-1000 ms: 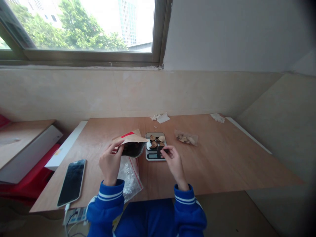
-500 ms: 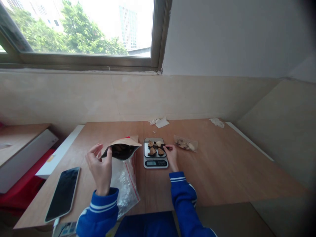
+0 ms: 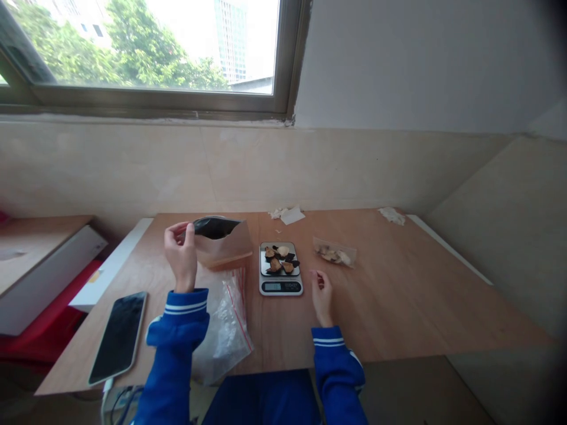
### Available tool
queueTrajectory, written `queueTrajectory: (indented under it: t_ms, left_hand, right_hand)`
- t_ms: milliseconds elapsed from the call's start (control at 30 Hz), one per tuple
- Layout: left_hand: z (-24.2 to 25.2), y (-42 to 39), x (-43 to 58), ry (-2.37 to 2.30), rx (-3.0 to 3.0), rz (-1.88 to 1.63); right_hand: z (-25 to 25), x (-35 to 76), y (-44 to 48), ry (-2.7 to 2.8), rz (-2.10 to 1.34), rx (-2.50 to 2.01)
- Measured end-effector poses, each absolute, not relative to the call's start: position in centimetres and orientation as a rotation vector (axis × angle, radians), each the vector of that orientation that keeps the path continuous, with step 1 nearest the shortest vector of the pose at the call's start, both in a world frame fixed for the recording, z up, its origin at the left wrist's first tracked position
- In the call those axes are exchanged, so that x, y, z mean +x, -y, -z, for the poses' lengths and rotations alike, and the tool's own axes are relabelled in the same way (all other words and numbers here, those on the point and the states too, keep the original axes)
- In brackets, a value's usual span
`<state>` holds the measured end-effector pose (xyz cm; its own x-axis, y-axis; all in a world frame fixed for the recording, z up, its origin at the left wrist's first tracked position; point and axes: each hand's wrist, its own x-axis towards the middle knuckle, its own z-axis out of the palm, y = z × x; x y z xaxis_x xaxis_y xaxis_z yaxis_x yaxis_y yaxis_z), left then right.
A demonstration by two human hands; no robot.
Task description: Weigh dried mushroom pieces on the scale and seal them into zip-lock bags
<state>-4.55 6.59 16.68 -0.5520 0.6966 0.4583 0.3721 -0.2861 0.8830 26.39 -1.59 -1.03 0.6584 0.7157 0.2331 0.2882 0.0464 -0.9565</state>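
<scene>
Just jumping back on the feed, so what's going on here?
A person's left hand is at the left edge of an open paper pouch; the view doesn't settle how firmly it grips. Several dark-edged pieces lie on the kitchen scale, whose readout is too small to read. The right hand, nothing visible in it, is to the scale's right, nearer the person than a small clear bag with pieces inside.

pouch (image 3: 225, 248) looks matt paper, scale plate (image 3: 290, 247) glossy metal.
</scene>
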Motion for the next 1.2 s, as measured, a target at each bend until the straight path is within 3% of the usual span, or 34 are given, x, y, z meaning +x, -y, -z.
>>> queueTrajectory:
  t_ms: [200,367,433,600,700,833,1000,1200]
  left_hand:
    - [-15.0,-11.3,-5.9,-1.566,1.307,-1.932]
    - [-12.4,-8.9,-6.7,-1.774,1.357,-1.811]
    - [-11.0,-5.9,-6.6,-1.904,1.462,-1.519]
    - [-7.3,2.8,-5.1,-1.74,1.733,-0.189]
    - [-5.8,5.5,-3.5,-1.798,1.831,0.085]
    - [-5.2,5.7,-1.9,-1.913,1.883,0.117]
    - [-4.6,4.8,-1.6,-1.894,1.95,-0.028]
    - [-7.2,5.0,-2.4,-1.454,1.904,-0.416]
  right_hand:
    - [2.5,26.3,4.5,0.807,-0.422,-1.595]
    - [2.2,26.0,4.7,0.805,-0.43,-1.616]
    - [2.2,26.0,4.7,0.803,-0.428,-1.611]
    - [2.4,26.2,4.7,0.819,-0.436,-1.618]
    - [2.0,25.8,4.8,0.833,-0.409,-1.605]
    - [0.2,23.3,5.9,0.937,-0.405,-1.545]
    - [-2.5,16.7,8.0,1.33,-0.743,-1.377]
    - [-3.9,11.3,8.0,1.333,-0.99,-1.34]
